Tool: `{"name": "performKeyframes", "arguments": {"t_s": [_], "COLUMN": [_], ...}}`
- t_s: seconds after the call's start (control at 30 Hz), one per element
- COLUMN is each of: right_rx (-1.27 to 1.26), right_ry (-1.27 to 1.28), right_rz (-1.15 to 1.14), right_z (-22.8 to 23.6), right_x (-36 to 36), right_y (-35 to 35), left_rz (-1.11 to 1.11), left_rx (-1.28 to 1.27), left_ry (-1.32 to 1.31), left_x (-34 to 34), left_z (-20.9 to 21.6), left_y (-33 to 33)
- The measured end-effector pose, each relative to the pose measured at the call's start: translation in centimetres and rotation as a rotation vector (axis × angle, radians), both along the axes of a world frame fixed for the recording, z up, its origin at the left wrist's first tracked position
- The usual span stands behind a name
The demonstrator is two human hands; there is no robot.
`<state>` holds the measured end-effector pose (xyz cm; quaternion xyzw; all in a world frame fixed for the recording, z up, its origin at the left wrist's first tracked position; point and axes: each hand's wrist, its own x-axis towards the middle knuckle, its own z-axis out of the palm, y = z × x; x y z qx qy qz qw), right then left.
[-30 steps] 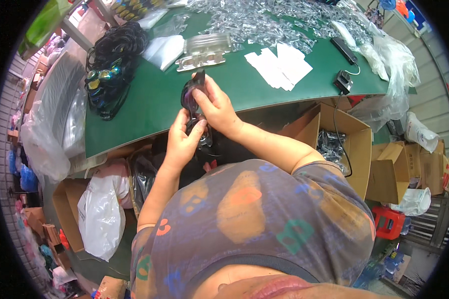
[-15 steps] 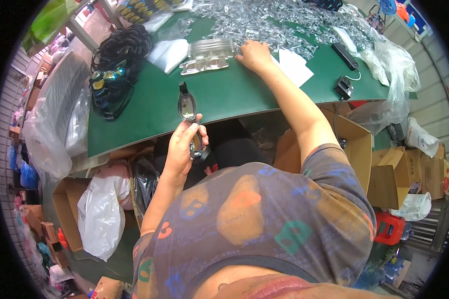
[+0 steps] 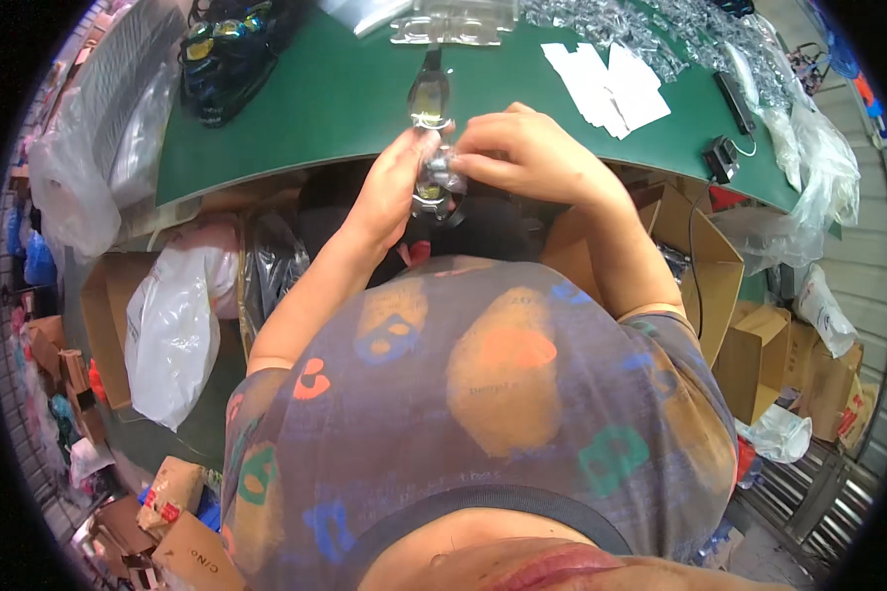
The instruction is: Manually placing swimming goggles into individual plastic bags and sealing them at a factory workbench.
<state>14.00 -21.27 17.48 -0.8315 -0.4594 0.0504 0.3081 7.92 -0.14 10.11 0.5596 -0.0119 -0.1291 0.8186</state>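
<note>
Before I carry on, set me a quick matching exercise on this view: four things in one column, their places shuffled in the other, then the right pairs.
Things
1. Goggles
2. White paper sheets
3. Large white plastic bag
4. Black adapter

Places
A. At an open cardboard box, lower left
B. Near the front edge of the table's right side
C. Held in the left hand
D. Overlapping on the green table, beyond the right hand

Pairs: 1-C, 2-D, 3-A, 4-B
</note>
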Motion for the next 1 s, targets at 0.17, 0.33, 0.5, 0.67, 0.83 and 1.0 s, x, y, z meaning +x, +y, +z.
{"name": "performKeyframes", "arguments": {"t_s": [0.17,0.33,0.5,0.67,0.83,1.0], "right_rx": [-0.011,0.039,-0.074,-0.333,-0.291,0.144], "right_ry": [-0.092,0.328,-0.580,-0.516,-0.518,-0.343], "right_rz": [-0.185,-0.082,-0.699,-1.098,-1.043,-1.029], "right_z": [-2.3,-3.1,-5.1,-8.2,-9.3,-8.0], "right_x": [-1.2,0.0,4.0,5.4,5.0,4.6], "right_y": [0.7,-2.4,-11.3,-17.7,-18.6,-17.9], "left_rz": [-0.053,-0.150,-0.096,-0.077,-0.146,-0.125], "left_rx": [-0.107,0.059,-0.083,-0.124,-0.117,-0.107], "left_ry": [0.089,-0.021,0.103,0.064,0.115,0.131], "left_x": [-0.6,-1.3,-1.6,-1.4,-1.2,-1.2], "left_z": [1.0,-0.5,-0.2,-0.8,-0.2,-0.5], "left_y": [-0.8,-0.6,-0.6,-1.0,-1.4,-1.3]}}
